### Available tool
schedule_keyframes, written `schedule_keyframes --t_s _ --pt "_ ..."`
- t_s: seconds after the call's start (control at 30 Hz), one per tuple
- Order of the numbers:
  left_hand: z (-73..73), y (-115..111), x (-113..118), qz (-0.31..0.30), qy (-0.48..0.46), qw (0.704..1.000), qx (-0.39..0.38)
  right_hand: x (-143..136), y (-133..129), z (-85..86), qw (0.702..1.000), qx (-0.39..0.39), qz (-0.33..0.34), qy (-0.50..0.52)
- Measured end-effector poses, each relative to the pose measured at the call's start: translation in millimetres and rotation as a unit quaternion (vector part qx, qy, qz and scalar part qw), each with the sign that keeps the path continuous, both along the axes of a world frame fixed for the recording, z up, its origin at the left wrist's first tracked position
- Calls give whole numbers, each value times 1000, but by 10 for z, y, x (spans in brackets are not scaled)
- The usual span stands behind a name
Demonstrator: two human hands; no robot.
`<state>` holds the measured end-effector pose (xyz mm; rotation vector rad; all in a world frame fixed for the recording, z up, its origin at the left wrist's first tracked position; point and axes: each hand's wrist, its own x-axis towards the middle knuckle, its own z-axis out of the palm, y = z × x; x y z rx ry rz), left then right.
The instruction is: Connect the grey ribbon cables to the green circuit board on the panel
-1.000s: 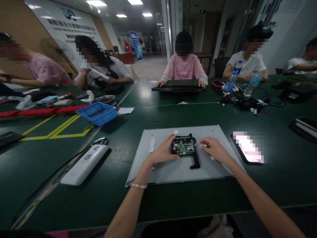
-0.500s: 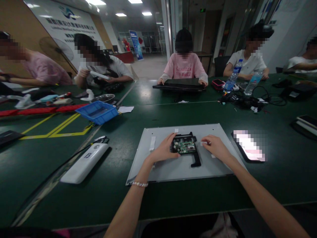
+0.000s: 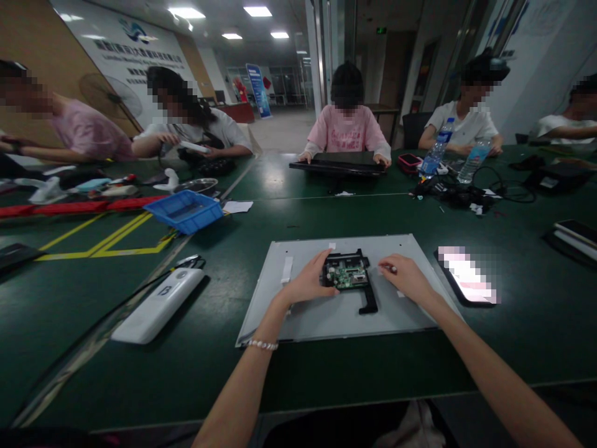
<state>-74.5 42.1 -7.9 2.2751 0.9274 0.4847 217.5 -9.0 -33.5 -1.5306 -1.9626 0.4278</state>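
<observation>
A light grey flat panel lies on the table before me. On it sits a black plastic bracket that frames a green circuit board. My left hand curves around the bracket's left side, thumb at the lower edge and fingers at the upper, holding it against the panel. Just right of the bracket, my right hand is closed in a pinch over the panel; whatever its fingertips hold is too small to make out. White tape strips stick to the panel, one left of my left hand.
A phone with a lit screen lies right of the panel, and a white power bank with a cable lies left. Farther off are a blue tray, plastic bottles and tangled cables. Across the table, a person holds a black screen.
The white tab seen at my right fingertips no longer shows clearly. Both hands stay nearly in place. The view has tilted up slightly, and a co-worker's hand at the left has shifted.
</observation>
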Motion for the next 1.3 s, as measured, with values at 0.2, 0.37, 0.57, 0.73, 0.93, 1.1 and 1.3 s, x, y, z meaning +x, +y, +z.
schedule_keyframes --t_s 0.2,0.37,0.57,0.73,0.93,1.1,1.3 --pt "2 -1 6 3 -1 1000 -3 48 -2 31 1000 -5 8 -8" --pt "-1 -6 8 9 6 1000 5 92 3 49 1000 -18 21 -14" --pt "57 224 178 111 -2 987 117 83 19 46 999 -41 26 -20" --pt "75 699 425 196 90 967 137 79 33 54 998 -51 25 -14" --pt "-84 1052 533 213 123 964 98 81 21 99 998 -52 21 -19" --pt "-127 1081 517 208 101 970 75 59 33 129 998 -54 18 -21" --pt "-68 1094 523 208 52 974 67 35 28 140 998 -56 11 -16"
